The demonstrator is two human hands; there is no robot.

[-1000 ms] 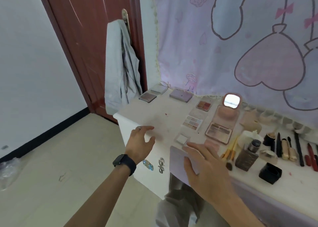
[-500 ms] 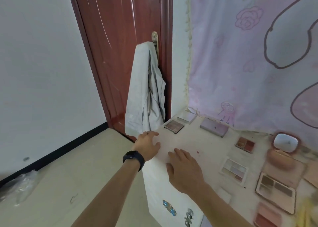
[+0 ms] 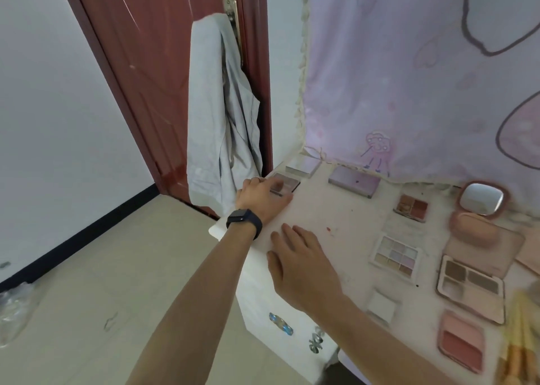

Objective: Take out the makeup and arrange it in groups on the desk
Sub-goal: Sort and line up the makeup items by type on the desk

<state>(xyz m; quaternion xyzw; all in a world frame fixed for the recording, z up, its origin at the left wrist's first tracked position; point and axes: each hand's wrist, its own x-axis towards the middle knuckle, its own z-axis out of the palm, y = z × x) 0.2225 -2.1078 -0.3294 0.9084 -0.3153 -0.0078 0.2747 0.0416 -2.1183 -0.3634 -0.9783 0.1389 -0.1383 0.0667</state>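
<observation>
Dark-cased eyeshadow palette (image 3: 287,183) sits at far-left corner of desk (image 3: 336,209). My L hand (image 3: 260,197) lies over it, can't tell if gripping. R hand (image 3: 301,265) released, flat on desk nr front edge.

White surface (image 3: 336,209), flecked with red. Bears at 10 o'clock a dark palette (image 3: 287,183) with a pale lilac box (image 3: 304,164) just beside it; at 12 a closed lilac palette (image 3: 353,181); toward 2 a red-brown quad (image 3: 412,206) and a mirrored compact (image 3: 480,200); at 3 a pastel palette (image 3: 397,254) and a brown palette (image 3: 470,288); near 5 a white square (image 3: 381,305), a pink blush (image 3: 460,342), blurred brushes (image 3: 520,341).
</observation>
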